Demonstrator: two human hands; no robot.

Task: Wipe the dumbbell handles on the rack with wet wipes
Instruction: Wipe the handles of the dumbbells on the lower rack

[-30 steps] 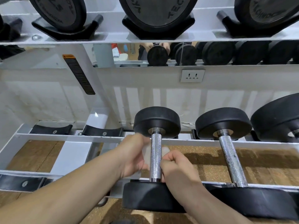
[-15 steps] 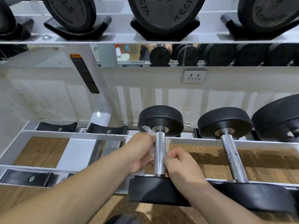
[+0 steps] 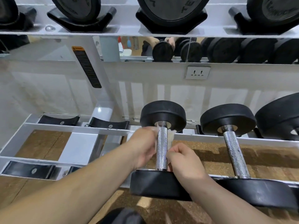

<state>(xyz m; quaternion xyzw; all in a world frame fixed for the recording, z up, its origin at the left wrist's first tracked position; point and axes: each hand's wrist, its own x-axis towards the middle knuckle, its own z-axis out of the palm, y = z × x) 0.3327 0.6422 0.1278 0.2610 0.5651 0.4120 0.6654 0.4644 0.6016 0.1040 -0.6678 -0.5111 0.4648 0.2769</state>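
Note:
A black dumbbell with a knurled chrome handle (image 3: 161, 149) lies across the white rack's lower rails (image 3: 77, 129). A white wet wipe (image 3: 171, 138) passes behind the handle near its far end. My left hand (image 3: 144, 147) grips the wipe's left end beside the handle. My right hand (image 3: 182, 160) pinches the wipe's right end, just right of the handle and closer to me. A second dumbbell's chrome handle (image 3: 234, 156) sits to the right, untouched.
Empty black cradles (image 3: 59, 120) sit at the rack's left. A larger dumbbell head (image 3: 281, 117) is at far right. Big dumbbells (image 3: 171, 8) rest on the upper shelf overhead. Behind are a wall socket (image 3: 197, 72) and a mirror strip. Wooden floor shows below.
Both hands have slid with the wipe along the handle toward its far end; the wipe now shows near the far head.

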